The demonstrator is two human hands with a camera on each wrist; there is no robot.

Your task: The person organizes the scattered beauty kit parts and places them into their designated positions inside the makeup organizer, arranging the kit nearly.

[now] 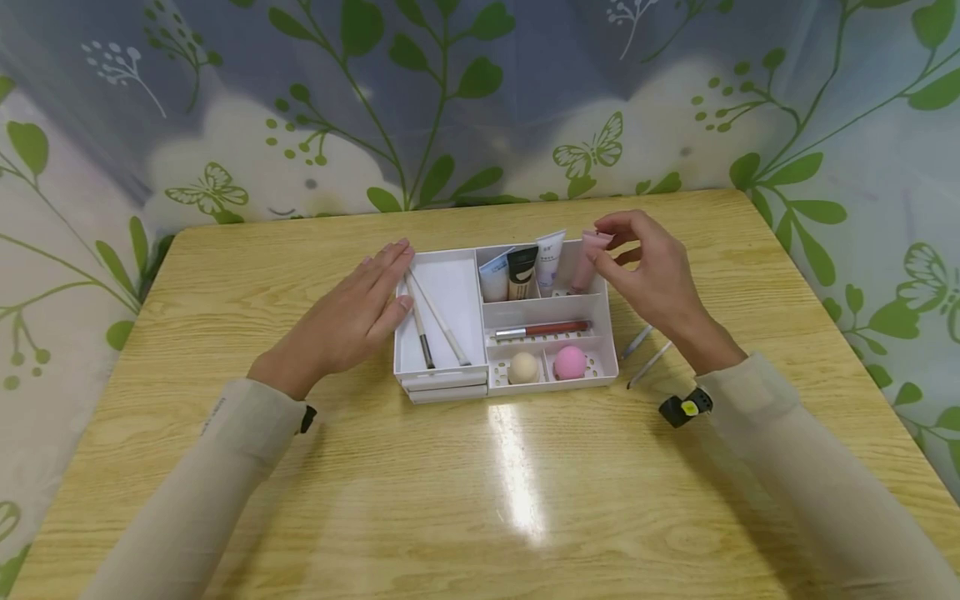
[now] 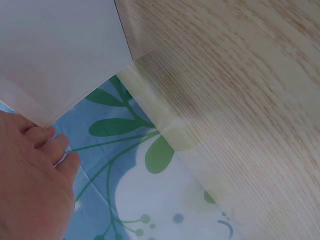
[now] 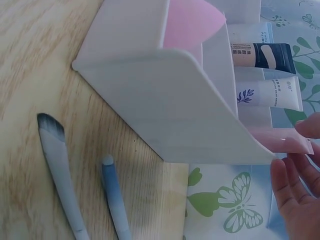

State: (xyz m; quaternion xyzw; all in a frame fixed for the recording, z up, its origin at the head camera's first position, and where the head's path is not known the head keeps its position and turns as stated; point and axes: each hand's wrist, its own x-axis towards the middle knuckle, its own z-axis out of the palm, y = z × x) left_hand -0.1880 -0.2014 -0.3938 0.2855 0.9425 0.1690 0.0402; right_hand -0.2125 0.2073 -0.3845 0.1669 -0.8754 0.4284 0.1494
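A white desk organizer stands on the table, divided into compartments. My left hand rests along its left side, fingers extended over the rim. At the back right compartment, my right hand pinches the crimped end of a pink tube between thumb and fingers; the tube's lower part is inside the compartment. Beside it stand a white tube, a black-and-beige tube and a light blue tube. In the right wrist view, the pink tube lies next to the organizer's side wall.
Two makeup brushes lie in the left tray, and a red-brown brush in the middle compartment. A beige sponge and a pink sponge sit in front. Two brushes lie on the table right of the organizer. A patterned curtain hangs behind.
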